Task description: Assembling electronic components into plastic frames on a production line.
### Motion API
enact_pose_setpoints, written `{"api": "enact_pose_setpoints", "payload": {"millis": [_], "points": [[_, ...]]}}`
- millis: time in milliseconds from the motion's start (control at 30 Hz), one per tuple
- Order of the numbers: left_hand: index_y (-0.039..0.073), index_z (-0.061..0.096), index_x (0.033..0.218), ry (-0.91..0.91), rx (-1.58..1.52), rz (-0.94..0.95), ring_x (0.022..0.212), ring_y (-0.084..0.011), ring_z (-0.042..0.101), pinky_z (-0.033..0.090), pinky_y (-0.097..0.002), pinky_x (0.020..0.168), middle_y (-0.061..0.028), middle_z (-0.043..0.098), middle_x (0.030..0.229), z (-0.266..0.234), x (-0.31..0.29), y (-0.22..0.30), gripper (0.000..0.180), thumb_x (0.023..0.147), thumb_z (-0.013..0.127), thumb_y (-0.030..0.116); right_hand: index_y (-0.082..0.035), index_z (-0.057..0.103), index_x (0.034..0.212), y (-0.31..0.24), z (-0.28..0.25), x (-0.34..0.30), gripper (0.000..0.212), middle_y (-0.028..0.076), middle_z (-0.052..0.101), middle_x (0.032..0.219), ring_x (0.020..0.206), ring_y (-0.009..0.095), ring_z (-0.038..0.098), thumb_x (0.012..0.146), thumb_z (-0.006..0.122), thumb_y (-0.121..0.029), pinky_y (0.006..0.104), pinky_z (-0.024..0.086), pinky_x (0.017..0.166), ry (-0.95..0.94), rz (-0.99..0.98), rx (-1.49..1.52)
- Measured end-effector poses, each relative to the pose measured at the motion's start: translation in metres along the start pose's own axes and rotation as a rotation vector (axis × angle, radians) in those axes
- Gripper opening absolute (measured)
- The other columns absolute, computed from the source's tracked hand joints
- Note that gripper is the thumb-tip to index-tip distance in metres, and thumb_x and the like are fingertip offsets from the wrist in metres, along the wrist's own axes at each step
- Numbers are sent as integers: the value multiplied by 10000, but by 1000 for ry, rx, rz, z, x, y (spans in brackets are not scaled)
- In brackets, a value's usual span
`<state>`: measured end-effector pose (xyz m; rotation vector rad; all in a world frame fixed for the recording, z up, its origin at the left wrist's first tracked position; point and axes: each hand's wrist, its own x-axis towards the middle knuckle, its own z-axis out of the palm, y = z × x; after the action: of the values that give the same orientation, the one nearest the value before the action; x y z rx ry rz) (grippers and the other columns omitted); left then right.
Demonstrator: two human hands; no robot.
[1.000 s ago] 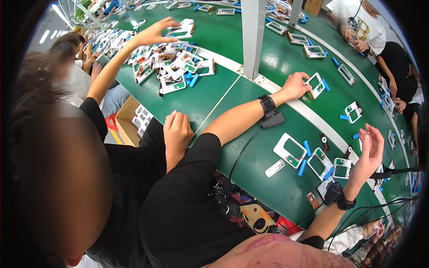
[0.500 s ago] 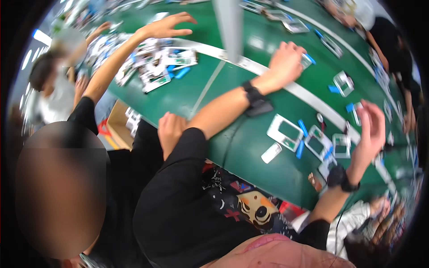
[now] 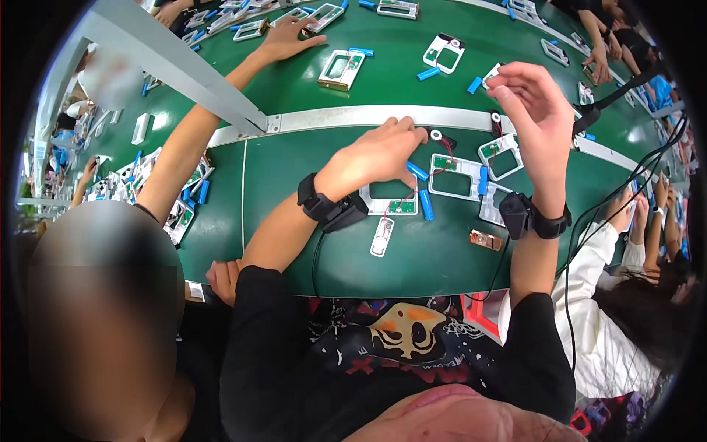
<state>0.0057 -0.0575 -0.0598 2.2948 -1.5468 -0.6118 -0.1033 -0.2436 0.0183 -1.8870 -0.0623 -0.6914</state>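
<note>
My left hand (image 3: 379,151) hovers over the near green table with its fingers bent and thumb apart, nothing visible in its grasp. Partly beneath it lies a white plastic frame (image 3: 405,206) with a green circuit board, wired to a small white panel (image 3: 382,236). Blue cylindrical cells (image 3: 426,205) lie just right of the thumb. My right hand (image 3: 537,107) is raised, fingers curled and apart from the thumb, with no object seen in it. Below it lie another white frame (image 3: 502,156) and a white housing with a circuit board (image 3: 453,177). Both wrists wear black straps with small devices.
A metal rail (image 3: 331,118) divides the near table from the far green surface, where several white housings (image 3: 342,70) lie. A grey post (image 3: 169,62) rises at left. A co-worker's hand (image 3: 287,38) reaches across the far surface. Black cables (image 3: 618,177) hang at right.
The view has swung, shifting the scene. My left hand has come back from beyond the rail to the near table's white frame. The right hand stays raised with curled fingers.
</note>
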Motion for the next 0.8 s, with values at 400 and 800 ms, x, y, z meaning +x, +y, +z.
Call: {"api": "enact_pose_setpoints", "payload": {"millis": [400,800], "points": [[32,507,1191,-123,-10,-38,1005,-357,584,492,-427,838,-142,578,1048,-38,-17,-30,736,571,864,205,46,582,1088,10,-10,9,210,99,659,969,910,150,633,882,604,11,264,489,841,31,62,-103],[6,610,993,-225,255,-126,851,-257,631,502,-348,732,-118,629,851,-30,-21,-5,443,658,819,207,50,601,1050,3,-31,7,173,102,676,907,861,152,641,895,608,-27,262,492,815,210,9,-35]]}}
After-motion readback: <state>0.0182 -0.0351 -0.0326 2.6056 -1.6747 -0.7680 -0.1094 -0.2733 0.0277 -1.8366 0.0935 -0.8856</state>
